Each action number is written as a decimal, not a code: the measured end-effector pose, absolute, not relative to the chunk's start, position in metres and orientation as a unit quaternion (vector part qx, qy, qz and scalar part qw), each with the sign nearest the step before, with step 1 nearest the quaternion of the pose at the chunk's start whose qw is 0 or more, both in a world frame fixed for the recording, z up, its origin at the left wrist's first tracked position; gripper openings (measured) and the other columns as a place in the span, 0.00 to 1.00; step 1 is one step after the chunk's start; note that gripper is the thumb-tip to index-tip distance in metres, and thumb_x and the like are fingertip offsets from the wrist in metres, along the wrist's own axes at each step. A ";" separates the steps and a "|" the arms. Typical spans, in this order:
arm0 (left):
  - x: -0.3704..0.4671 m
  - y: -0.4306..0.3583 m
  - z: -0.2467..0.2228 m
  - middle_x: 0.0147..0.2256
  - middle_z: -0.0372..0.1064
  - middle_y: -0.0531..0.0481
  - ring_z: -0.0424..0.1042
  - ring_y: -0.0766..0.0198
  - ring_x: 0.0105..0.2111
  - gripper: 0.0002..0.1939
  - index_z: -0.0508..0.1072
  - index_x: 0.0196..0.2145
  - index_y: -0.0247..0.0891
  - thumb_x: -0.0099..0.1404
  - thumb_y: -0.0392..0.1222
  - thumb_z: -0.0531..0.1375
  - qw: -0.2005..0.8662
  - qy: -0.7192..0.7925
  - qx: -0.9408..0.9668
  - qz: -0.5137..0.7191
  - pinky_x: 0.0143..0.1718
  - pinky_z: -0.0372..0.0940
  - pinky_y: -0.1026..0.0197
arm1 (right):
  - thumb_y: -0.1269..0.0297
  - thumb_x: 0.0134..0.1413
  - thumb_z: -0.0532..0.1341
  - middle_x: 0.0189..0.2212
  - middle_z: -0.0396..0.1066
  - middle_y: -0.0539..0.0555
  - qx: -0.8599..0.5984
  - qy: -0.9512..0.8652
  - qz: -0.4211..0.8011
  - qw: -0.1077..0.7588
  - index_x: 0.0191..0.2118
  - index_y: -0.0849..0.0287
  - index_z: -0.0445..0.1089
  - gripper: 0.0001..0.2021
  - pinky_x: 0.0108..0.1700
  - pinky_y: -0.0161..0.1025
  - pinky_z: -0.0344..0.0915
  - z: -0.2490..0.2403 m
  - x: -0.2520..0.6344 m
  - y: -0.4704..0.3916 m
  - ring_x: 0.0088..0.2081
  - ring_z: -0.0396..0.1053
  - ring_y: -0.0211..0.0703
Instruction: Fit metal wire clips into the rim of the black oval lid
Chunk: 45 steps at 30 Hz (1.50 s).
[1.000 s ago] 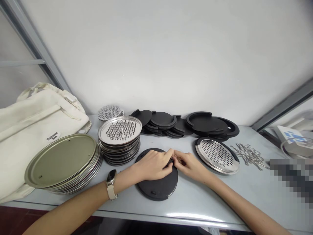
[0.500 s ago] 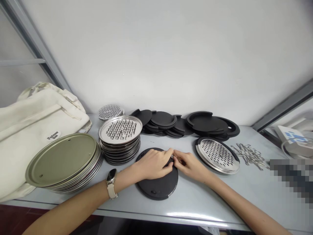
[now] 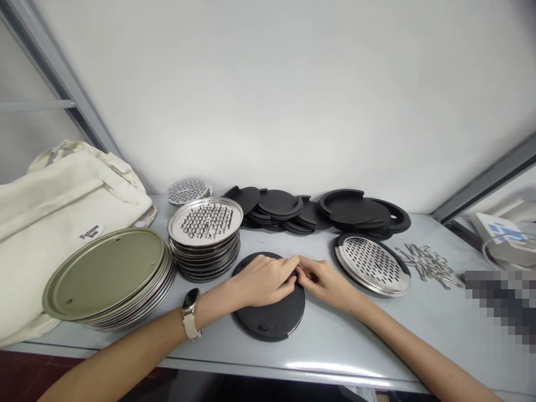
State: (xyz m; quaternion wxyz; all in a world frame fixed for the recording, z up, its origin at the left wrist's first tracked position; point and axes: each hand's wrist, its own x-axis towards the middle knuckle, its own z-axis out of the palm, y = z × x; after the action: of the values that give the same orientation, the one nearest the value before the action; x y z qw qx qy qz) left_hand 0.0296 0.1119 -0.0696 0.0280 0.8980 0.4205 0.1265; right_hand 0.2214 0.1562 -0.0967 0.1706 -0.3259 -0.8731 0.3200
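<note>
A black round plate (image 3: 272, 322) with a raised rim and a small oval hole lies on the grey table. Over its upper half rests my left hand (image 3: 263, 281), a watch on the wrist, fingers curled and closed at the plate's right edge. My right hand (image 3: 320, 279) meets it there in a pinch, its fingertips touching the left ones. Whatever sits between the fingertips is hidden now. Right of my hands, a perforated metal grater disc (image 3: 372, 262) lies stacked on other discs within a black rim. Beyond it is a heap of small wire clips (image 3: 429, 265).
Olive lids (image 3: 109, 273) are stacked at left by a cream bag (image 3: 50, 206). Nearer the middle stands a stack of grater discs (image 3: 207, 223), with a smaller grater disc (image 3: 188, 191) behind. Several black ring holders (image 3: 276, 204) line the wall. A white box (image 3: 500, 234) stands far right.
Both hands stay at the plate's edge with only slight finger movement. A small shiny metal bit that showed between the fingertips is now covered.
</note>
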 end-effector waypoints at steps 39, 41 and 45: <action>0.030 0.112 -0.070 0.28 0.67 0.53 0.70 0.59 0.25 0.05 0.54 0.38 0.37 0.66 0.39 0.50 0.025 0.427 0.896 0.119 0.23 0.53 0.60 | 0.63 0.62 0.48 0.20 0.51 0.43 -0.324 -0.881 0.307 0.157 0.33 0.58 0.60 0.09 0.25 0.32 0.49 -0.095 0.222 0.155 0.21 0.49 0.32; 0.030 0.112 -0.070 0.28 0.67 0.53 0.70 0.59 0.25 0.05 0.54 0.38 0.37 0.66 0.39 0.50 0.024 0.424 0.897 0.122 0.23 0.53 0.61 | 0.63 0.62 0.48 0.20 0.52 0.43 -0.324 -0.882 0.303 0.157 0.33 0.58 0.60 0.09 0.25 0.32 0.49 -0.095 0.221 0.155 0.21 0.49 0.32; 0.030 0.112 -0.070 0.28 0.67 0.53 0.69 0.60 0.25 0.05 0.55 0.38 0.37 0.65 0.39 0.50 0.027 0.422 0.897 0.125 0.22 0.52 0.61 | 0.64 0.62 0.48 0.20 0.53 0.43 -0.323 -0.886 0.294 0.156 0.34 0.58 0.61 0.08 0.25 0.32 0.49 -0.095 0.222 0.154 0.21 0.50 0.33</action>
State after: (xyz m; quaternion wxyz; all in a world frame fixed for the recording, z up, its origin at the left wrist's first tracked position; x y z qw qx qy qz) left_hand 0.0299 0.1121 -0.0698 0.0274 0.8973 0.4224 0.1251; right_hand 0.2215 0.1545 -0.0949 0.1561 -0.3229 -0.8858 0.2945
